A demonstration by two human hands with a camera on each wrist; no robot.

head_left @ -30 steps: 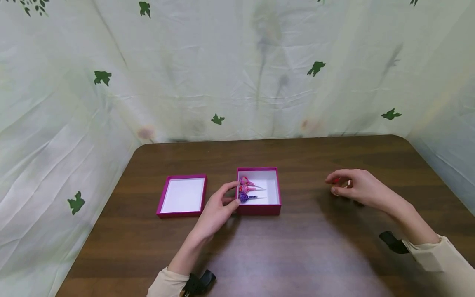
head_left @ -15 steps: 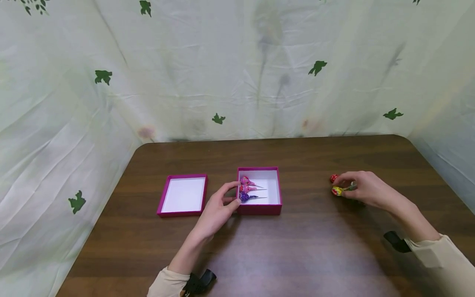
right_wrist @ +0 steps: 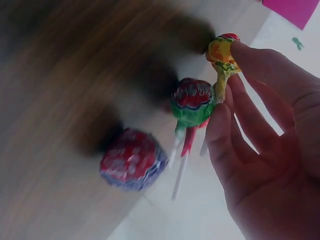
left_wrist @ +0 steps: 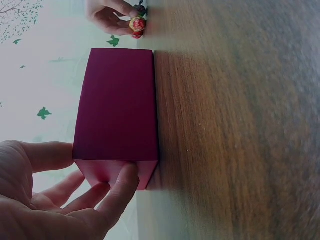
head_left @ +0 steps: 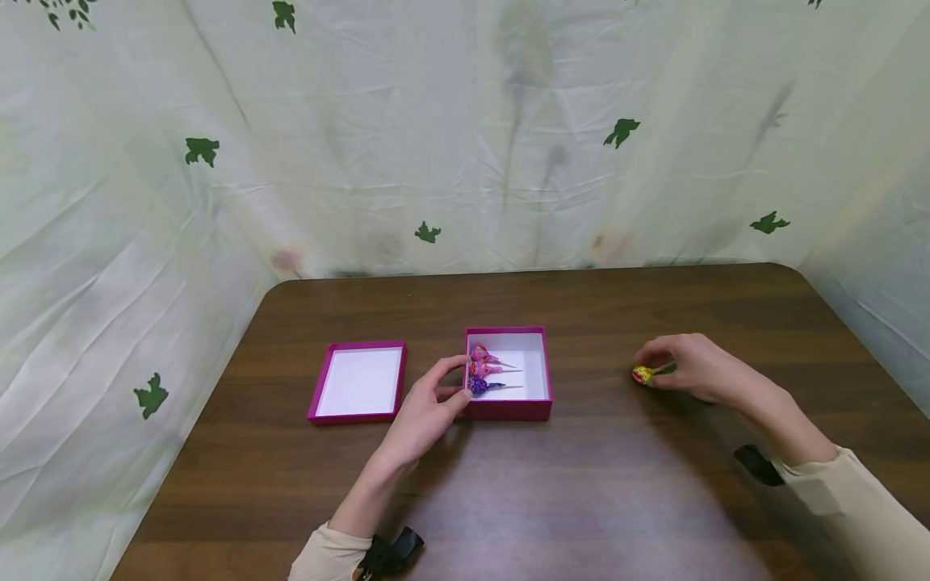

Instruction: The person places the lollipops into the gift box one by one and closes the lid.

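Note:
An open magenta box with a white inside stands mid-table. Several wrapped lollipops, pink and purple, lie along its left side, sticks pointing right. My left hand rests its fingertips against the box's left wall, also plain in the left wrist view. To the right, my right hand pinches a yellow lollipop between thumb and finger, just over the table. Close below it in the right wrist view are a green-and-red lollipop and a red-and-purple lollipop. The head view hides these behind the hand.
Left of the box lies its magenta-rimmed lid, white inside facing up. The brown wooden table has a far edge in front of a pale curtain with green leaf shapes.
My right hand has taken hold of the yellow lollipop and moved slightly left with it. A red lollipop seen beside it half a second ago is now hidden. The left hand has stayed put.

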